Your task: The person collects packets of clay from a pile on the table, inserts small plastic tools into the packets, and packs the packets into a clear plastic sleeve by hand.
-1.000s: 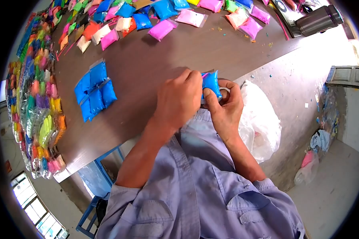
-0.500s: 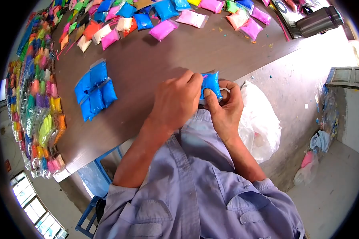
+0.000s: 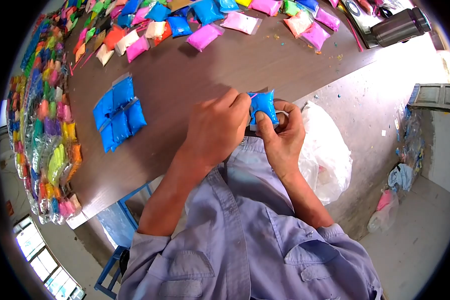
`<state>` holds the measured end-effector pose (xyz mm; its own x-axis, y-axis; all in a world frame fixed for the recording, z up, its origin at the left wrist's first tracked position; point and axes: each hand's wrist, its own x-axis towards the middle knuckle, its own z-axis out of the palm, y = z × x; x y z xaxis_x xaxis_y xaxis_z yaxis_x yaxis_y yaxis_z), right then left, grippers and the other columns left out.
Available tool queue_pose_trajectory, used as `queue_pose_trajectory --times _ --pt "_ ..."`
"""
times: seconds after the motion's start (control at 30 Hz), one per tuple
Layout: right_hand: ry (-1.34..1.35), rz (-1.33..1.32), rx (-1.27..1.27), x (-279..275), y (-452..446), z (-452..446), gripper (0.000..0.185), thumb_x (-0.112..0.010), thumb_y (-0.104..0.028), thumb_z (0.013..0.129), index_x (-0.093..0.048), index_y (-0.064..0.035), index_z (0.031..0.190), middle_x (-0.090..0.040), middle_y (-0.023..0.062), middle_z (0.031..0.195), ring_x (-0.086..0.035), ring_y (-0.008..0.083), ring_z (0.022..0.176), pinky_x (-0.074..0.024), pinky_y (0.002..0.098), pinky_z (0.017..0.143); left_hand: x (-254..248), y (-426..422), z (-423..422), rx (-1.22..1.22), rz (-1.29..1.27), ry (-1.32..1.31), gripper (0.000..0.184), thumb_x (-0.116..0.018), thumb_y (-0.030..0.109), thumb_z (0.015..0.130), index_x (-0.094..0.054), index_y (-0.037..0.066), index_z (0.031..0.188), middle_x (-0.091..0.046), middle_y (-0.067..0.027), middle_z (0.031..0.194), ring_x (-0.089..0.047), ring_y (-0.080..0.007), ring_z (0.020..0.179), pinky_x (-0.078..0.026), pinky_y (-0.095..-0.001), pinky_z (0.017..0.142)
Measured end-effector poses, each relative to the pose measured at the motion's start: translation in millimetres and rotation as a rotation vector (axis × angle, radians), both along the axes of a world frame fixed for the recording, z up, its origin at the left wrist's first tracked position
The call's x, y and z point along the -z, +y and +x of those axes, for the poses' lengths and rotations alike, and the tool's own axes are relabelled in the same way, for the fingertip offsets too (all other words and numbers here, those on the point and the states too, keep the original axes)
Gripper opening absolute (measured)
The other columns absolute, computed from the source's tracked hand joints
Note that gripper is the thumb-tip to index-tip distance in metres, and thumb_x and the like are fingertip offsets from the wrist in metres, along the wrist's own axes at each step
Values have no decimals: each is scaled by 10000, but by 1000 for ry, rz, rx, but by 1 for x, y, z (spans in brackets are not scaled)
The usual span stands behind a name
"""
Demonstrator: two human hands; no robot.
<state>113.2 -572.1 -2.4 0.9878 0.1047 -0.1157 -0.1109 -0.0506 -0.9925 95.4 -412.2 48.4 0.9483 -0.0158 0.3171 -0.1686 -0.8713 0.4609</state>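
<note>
My right hand [image 3: 284, 135] grips a small blue clay packet [image 3: 263, 106] at the table's near edge, thumb pressed on its front. At the packet's upper left, my left hand [image 3: 217, 122] is closed in a pinch. A thin pink stick [image 3: 254, 95] runs from its fingertips across the packet's top corner. How the fingers hold the stick is partly hidden behind the back of the hand. On the table to the left lies a group of blue packets [image 3: 120, 114], set side by side in rows.
Loose packets of many colours [image 3: 205, 36] cover the table's far side. Bundled packets [image 3: 50, 125] line the left edge. A dark metal flask [image 3: 400, 27] lies at the far right. A white plastic bag [image 3: 325, 150] sits beside my right forearm.
My left hand has shifted slightly left from the blue packet, and more of the pink stick shows. My right hand and the packet have barely moved.
</note>
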Motion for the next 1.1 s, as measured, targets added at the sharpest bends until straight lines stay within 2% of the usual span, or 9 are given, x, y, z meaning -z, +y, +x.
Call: queue_pose_trajectory --times 1.1 --pt "-70 15 -23 5 -1 0 294 -767 -72 966 -589 25 1178 -656 -9 741 -556 23 653 -451 208 573 -5 1 2 48 -11 -7 146 -725 42 902 -597 61 835 -576 -102 767 -634 -340 651 -480 -448 554"
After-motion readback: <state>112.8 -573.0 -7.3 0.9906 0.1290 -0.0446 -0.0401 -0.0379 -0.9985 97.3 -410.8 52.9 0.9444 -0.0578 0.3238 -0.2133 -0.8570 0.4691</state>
